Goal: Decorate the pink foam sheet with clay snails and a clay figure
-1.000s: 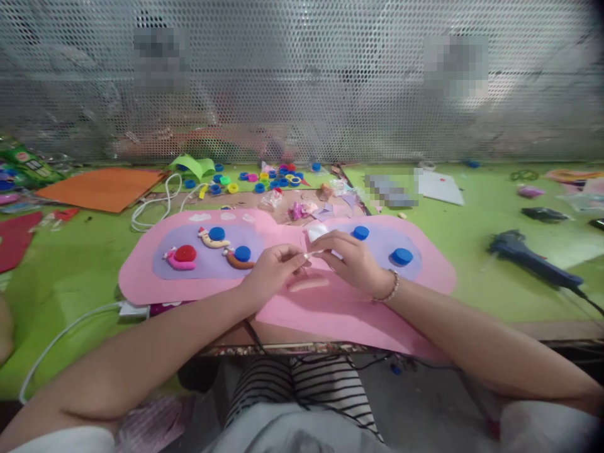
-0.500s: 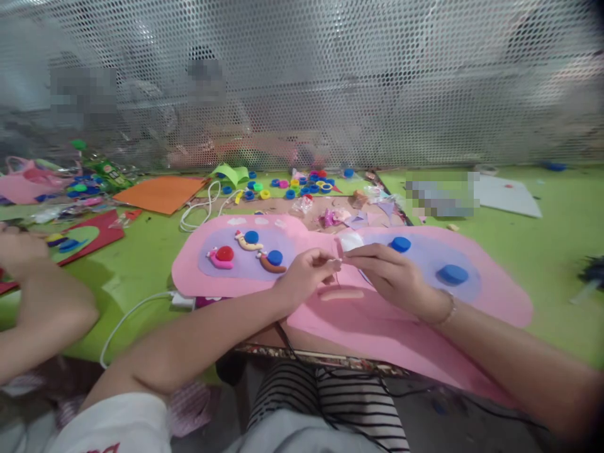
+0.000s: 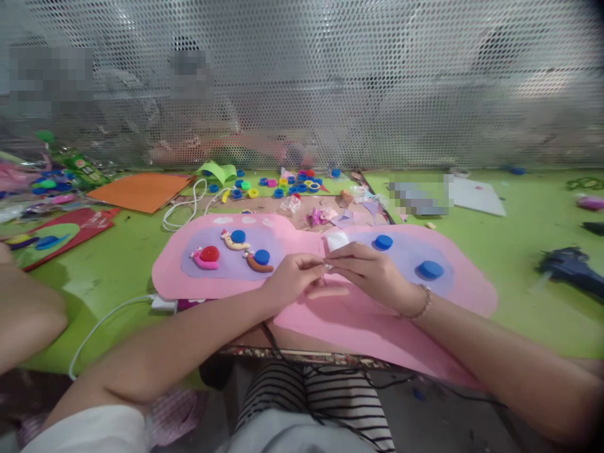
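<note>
Above the pink paper cutout [image 3: 349,321], the left hand [image 3: 297,280] pinches a small pale piece [image 3: 329,267], mostly hidden; the right hand [image 3: 372,275] meets it, whether gripping cannot be told. Excess pressure could deform the piece, if soft; a slack pinch could drop it beside the pale roll [image 3: 329,292]. A dragging right forearm [image 3: 491,349] could shift the cutout, which overhangs the table edge [image 3: 306,356].

Perforated metal screen [image 3: 302,94]: grey, spanning 10 to 2 o'clock, pale glare at 2. Table [image 3: 500,251]: green surface at 9 and 3 o'clock; speckled front edge [image 3: 330,358] at 6. Floor [image 3: 425,418]: grey, dim, 5 o'clock.
</note>
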The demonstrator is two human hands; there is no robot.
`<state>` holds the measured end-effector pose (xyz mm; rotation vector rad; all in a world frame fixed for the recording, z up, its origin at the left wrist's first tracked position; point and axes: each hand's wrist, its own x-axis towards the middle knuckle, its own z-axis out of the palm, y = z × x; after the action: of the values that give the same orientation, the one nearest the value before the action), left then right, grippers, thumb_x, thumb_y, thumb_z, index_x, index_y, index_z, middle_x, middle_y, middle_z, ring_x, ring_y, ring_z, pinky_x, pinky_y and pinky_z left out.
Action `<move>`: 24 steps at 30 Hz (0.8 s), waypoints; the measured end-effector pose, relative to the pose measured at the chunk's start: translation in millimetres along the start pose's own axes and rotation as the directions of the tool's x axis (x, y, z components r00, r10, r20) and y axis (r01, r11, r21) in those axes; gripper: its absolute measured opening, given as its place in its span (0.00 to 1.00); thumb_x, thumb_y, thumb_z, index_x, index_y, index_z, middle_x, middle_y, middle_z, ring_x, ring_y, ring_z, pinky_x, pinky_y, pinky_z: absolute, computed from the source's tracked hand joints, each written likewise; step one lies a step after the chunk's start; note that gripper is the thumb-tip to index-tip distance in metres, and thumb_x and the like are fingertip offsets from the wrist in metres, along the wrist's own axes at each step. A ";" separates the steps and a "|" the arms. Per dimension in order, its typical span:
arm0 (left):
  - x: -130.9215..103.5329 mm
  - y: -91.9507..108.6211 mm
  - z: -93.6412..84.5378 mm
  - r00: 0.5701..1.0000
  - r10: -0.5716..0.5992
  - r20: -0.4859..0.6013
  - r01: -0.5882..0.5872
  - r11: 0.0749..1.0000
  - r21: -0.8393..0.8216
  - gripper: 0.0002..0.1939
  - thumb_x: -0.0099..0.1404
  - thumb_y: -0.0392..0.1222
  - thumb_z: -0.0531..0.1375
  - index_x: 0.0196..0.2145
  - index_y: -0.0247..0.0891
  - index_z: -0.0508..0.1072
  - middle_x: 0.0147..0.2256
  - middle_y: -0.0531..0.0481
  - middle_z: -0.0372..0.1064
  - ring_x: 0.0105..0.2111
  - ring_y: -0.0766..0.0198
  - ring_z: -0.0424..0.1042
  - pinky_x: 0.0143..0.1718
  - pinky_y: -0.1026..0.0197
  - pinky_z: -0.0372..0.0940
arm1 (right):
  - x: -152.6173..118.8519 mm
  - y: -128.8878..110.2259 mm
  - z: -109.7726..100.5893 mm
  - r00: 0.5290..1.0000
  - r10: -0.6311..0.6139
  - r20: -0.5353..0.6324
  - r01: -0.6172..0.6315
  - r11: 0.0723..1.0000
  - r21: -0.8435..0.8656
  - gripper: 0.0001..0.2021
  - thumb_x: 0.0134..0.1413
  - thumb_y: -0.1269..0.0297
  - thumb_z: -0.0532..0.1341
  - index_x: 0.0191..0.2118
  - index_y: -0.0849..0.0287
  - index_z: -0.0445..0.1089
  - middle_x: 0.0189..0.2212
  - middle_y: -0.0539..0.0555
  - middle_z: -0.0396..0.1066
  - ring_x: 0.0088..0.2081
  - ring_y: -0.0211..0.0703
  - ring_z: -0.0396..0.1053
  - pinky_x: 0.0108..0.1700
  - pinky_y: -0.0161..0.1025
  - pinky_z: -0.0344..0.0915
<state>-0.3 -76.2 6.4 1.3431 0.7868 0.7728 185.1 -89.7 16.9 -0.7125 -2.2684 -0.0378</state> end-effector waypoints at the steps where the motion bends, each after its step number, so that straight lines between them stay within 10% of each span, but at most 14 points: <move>1: 0.0 -0.5 0.0 1.000 -0.004 0.001 0.004 1.000 0.002 0.10 0.55 0.42 0.59 0.30 0.32 0.72 0.19 0.55 0.62 0.21 0.73 0.61 0.25 0.66 0.56 | -0.5 0.2 -0.5 1.000 -0.006 -0.004 0.006 1.000 0.014 0.10 0.55 0.74 0.55 0.40 0.59 0.70 0.37 0.58 0.70 0.38 0.42 0.69 0.39 0.39 0.71; 24: -0.9 5.3 1.4 0.999 -0.025 -0.023 0.023 0.995 -0.097 0.11 0.55 0.44 0.60 0.31 0.33 0.66 0.20 0.55 0.64 0.16 0.74 0.61 0.18 0.69 0.56 | 3.1 4.4 -3.8 0.987 0.154 0.041 -0.158 0.981 0.112 0.08 0.58 0.69 0.53 0.39 0.57 0.69 0.34 0.55 0.71 0.37 0.40 0.69 0.38 0.39 0.69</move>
<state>0.3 -77.3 11.8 1.2377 0.7738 0.7996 188.0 -85.4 20.9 -0.8322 -2.2180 0.1796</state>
